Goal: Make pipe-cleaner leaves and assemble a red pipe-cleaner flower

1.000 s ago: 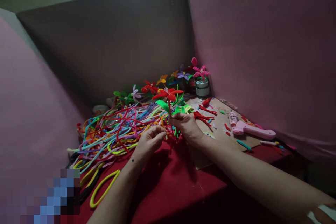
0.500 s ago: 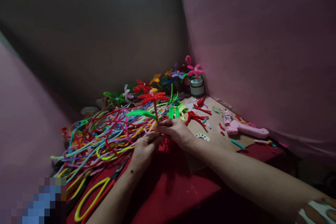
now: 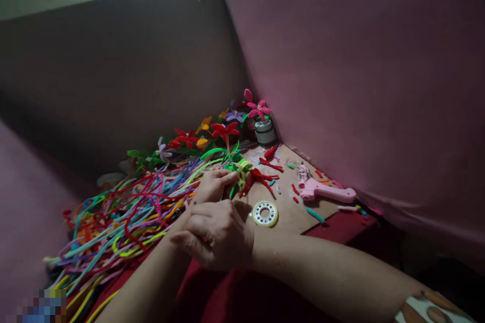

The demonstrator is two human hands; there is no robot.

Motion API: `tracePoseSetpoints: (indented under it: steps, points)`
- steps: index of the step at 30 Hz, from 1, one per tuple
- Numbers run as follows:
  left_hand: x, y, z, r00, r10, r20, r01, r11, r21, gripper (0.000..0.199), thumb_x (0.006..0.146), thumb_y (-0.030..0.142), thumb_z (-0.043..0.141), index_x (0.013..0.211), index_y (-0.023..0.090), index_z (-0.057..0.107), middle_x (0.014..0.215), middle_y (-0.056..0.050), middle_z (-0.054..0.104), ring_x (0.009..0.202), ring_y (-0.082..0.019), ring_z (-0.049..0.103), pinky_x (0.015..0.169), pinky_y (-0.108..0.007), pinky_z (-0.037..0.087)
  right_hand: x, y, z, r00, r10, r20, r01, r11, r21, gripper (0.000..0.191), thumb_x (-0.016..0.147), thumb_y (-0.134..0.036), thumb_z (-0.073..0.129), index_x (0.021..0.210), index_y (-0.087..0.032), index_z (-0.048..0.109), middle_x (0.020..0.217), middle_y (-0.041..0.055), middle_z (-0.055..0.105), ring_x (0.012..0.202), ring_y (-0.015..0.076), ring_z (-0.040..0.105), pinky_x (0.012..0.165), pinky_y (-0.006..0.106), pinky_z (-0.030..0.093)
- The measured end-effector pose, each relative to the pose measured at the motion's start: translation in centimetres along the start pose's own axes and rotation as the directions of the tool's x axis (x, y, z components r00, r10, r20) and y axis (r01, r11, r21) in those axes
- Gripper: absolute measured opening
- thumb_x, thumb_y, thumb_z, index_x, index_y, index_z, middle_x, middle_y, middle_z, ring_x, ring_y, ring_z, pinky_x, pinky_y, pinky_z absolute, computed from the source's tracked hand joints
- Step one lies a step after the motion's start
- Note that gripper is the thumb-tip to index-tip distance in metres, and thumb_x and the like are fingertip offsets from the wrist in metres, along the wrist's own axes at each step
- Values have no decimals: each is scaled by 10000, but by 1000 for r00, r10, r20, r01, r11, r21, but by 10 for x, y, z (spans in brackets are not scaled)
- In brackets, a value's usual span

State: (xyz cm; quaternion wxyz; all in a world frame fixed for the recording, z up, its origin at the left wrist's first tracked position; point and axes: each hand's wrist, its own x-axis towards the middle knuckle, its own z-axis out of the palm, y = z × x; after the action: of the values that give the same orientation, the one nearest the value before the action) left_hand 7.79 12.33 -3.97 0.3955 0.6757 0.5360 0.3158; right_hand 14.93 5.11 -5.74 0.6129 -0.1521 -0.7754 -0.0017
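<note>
My left hand (image 3: pixel 214 184) reaches forward over the table, its fingers closed at the lower stem of a red pipe-cleaner flower (image 3: pixel 225 131). The flower stands upright with a long green leaf (image 3: pixel 212 153) curving left; its grip point is partly lost among green pieces. Across my left forearm lies my right hand (image 3: pixel 217 232), fingers loosely bent and apart, holding nothing that shows. A bunch of red pipe-cleaner pieces (image 3: pixel 259 179) lies just right of the left fingertips, and a white tape roll (image 3: pixel 265 213) sits on the brown board (image 3: pixel 288 219).
A tangled heap of coloured pipe cleaners (image 3: pixel 125 222) covers the left. Finished flowers (image 3: pixel 185 137) line the back beside a grey pot (image 3: pixel 264 132) with a pink flower (image 3: pixel 259 109). A pink glue gun (image 3: pixel 328 191) lies right. Walls close in behind and at right.
My left hand has moved forward and away with the red flower. My right hand has left the stem and come back over my left forearm. The view has swung right, and the tape roll is uncovered.
</note>
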Motion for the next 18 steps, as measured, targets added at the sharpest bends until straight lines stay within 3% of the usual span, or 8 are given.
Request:
tracePoseSetpoints:
  steps: [6,10,13,18]
  points:
    - [55,10,61,999,-25,23,28,992,-123,300,765,352,462,565,129,466,424,63,375,378,-28,349,389,-189,269,-1,13,-19,1000,8,6,-8,999,-48,328,855,-289,384,554,-174,445,542,2,493,539,98,479,543,240,364]
    - [70,10,77,998,-66,12,67,993,-101,382,779,378,402,525,102,470,381,56,408,343,-21,372,389,-198,232,-9,17,-19,999,47,-18,-48,997,-61,311,844,-277,404,558,-168,456,539,3,499,527,94,471,516,239,349]
    - [58,12,64,998,-58,-17,56,995,-86,299,702,352,540,517,120,501,338,64,391,283,-22,317,335,-171,188,-13,12,-17,1000,30,2,-29,996,-83,335,847,-281,387,536,-174,448,496,-4,462,505,96,459,495,240,333]
    - [6,4,8,988,2,-155,-12,998,-64,262,667,331,604,520,139,504,354,67,368,300,-29,283,305,-168,164,-20,2,-11,989,-70,127,83,992,-98,372,841,-336,403,505,-180,433,471,-13,434,446,93,424,439,241,297]
